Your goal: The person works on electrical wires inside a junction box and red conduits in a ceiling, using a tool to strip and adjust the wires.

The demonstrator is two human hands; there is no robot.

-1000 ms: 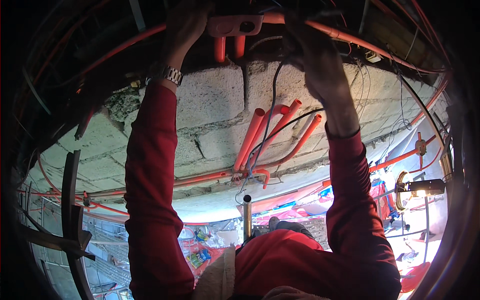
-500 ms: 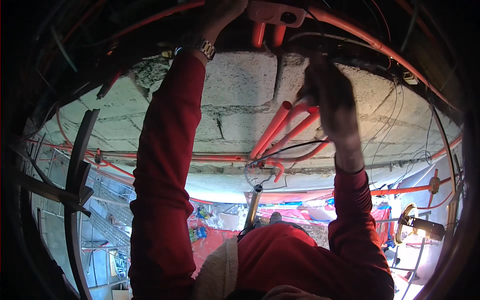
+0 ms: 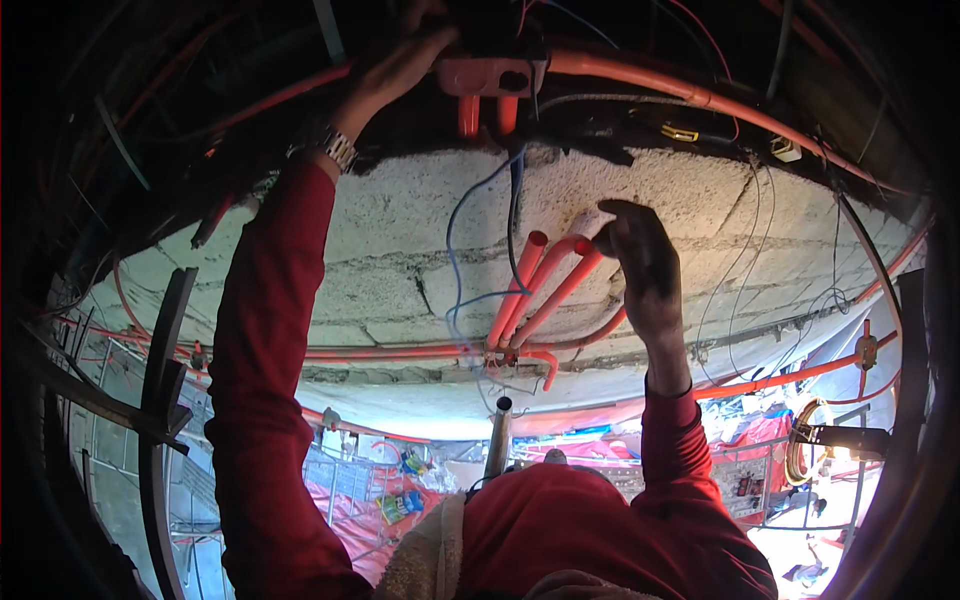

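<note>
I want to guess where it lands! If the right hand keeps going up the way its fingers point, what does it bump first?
Probably the open end of an orange tube right at the right hand fingertips, with the concrete block wall just behind; depth is unclear.

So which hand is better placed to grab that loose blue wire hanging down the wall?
Probably the right hand: it hovers free by the orange conduits, beside the blue wire. The left hand is up at the orange junction box.
</note>
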